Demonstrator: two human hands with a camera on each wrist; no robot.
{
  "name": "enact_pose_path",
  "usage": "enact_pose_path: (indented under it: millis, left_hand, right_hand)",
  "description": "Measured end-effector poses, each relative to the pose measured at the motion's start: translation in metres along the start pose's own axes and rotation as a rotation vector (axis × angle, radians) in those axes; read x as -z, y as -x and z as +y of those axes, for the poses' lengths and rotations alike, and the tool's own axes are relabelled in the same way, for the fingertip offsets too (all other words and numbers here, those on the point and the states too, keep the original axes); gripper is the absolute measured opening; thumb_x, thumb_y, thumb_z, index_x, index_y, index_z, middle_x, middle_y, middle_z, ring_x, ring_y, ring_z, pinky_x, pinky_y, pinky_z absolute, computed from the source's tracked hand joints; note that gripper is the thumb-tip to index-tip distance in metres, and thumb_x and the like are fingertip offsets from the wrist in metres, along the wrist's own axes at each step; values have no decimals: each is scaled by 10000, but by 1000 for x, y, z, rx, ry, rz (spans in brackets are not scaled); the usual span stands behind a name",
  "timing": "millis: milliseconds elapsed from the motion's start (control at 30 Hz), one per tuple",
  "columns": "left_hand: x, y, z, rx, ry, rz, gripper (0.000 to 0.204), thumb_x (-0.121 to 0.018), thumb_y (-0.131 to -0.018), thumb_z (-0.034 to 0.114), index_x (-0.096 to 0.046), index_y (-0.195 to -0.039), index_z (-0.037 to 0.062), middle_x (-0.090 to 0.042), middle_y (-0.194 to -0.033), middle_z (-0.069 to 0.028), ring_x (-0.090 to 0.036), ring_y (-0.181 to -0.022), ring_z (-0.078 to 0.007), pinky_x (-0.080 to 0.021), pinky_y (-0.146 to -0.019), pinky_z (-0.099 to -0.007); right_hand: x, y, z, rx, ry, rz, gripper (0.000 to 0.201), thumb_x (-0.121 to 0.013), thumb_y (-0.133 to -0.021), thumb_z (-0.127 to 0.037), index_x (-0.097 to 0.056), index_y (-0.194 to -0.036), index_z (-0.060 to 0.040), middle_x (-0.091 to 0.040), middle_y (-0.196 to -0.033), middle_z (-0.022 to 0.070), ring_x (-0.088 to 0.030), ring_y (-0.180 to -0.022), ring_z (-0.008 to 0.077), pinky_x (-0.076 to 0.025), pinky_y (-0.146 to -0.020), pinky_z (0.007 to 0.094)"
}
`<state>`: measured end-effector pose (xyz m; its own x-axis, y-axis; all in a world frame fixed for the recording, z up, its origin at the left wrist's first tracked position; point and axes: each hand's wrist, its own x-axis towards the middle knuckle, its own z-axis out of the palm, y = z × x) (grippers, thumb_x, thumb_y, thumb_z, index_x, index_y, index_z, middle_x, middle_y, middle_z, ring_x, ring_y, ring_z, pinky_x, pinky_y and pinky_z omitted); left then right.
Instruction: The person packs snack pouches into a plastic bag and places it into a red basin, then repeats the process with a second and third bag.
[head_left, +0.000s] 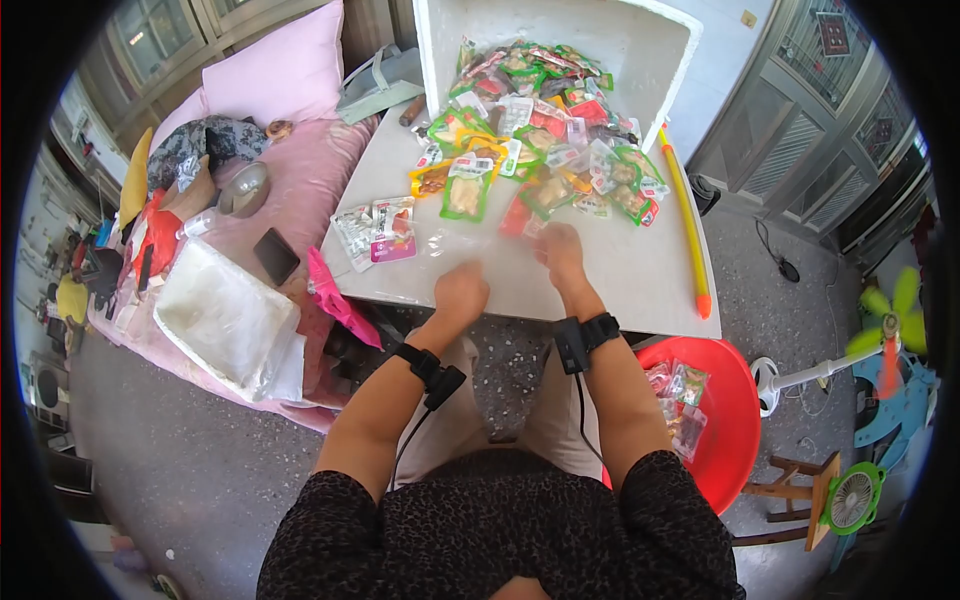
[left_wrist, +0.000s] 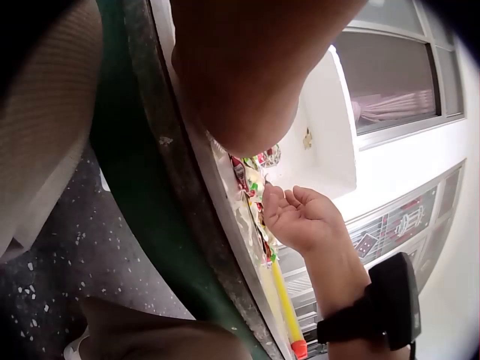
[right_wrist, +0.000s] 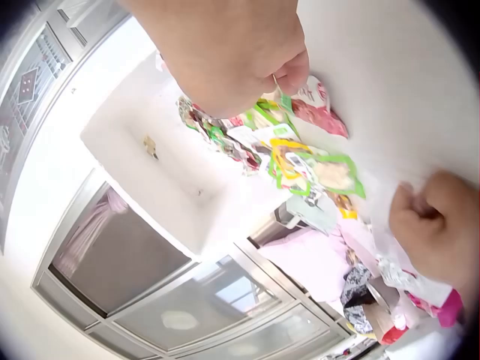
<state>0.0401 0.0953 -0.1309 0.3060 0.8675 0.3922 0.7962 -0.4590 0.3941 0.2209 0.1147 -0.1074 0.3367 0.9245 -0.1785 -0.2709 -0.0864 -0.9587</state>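
My left hand point(head_left: 462, 292) is at the table's front edge, its fingers curled at a faint, clear plastic bag point(head_left: 437, 243). In the right wrist view, the left hand point(right_wrist: 441, 229) has thumb and fingertips together beside the film. To its right, my right hand point(head_left: 560, 252) is blurred over the table. The right wrist view has the right hand point(right_wrist: 232, 64) pinching the edge of a green-edged packet point(right_wrist: 283, 99), beside a red and white packet point(right_wrist: 322, 116). A green packet point(head_left: 466, 190) lies flat beyond the hands.
A white foam box point(head_left: 640, 60) lies on its side at the back, food packets point(head_left: 540, 70) spilling out. A yellow tube point(head_left: 684, 215) lines the table's right side. A red basin point(head_left: 735, 420) with packets stands right; a pink-covered bed point(head_left: 310, 180) is left. Silver packets point(head_left: 355, 232) lie at the left edge.
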Motion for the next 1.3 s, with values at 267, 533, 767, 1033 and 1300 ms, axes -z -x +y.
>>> enact_pose_path:
  millis: [267, 533, 767, 1033, 1300]
  left_hand:
    - [-9, 1, -5, -58, 44, 104, 209, -478, -631, 83, -522, -832, 46, -528, -687, -134, -517, -608, -315, -418, -550, -410]
    - [-7, 2, -3, -55, 42, 84, 220, -487, -624, 86, -523, -838, 48, -526, -680, -130, -515, -605, -313, -418, -552, -407]
    - [-6, 2, -1, -81, 26, 118, 221, -489, -617, 81, -520, -834, 52, -512, -656, -118, -511, -593, -304, -416, -542, -403]
    - [-7, 2, -2, -71, 34, 113, 207, -486, -624, 76, -519, -826, 45, -515, -656, -127, -514, -599, -312, -416, -546, -411]
    - [-9, -4, 2, 97, 99, -22, 136, -468, -678, 110, -507, -787, 39, -534, -713, -154, -523, -675, -325, -407, -586, -420]
  right_hand:
    - [43, -113, 18, 259, 170, 141, 316, -515, -720, -102, -413, -1011, -31, -516, -767, 77, -524, -552, 145, -400, -395, 246]
    - [45, -150, 25, 397, 338, 93, 121, -539, -673, -101, -499, -751, -16, -484, -579, 51, -496, -510, 185, -377, -414, 288]
    - [43, -170, 51, 618, 117, 69, 122, -553, -676, -66, -504, -766, 2, -490, -611, 53, -470, -480, 125, -389, -408, 254]
    - [38, -100, 32, 158, -121, -206, 273, -462, -677, 16, -434, -948, 8, -508, -856, 113, -521, -731, 184, -444, -616, 341]
    - [31, 1, -3, -177, -579, -178, 172, -417, -680, 17, -430, -846, -26, -525, -885, 112, -537, -778, 234, -450, -731, 406]
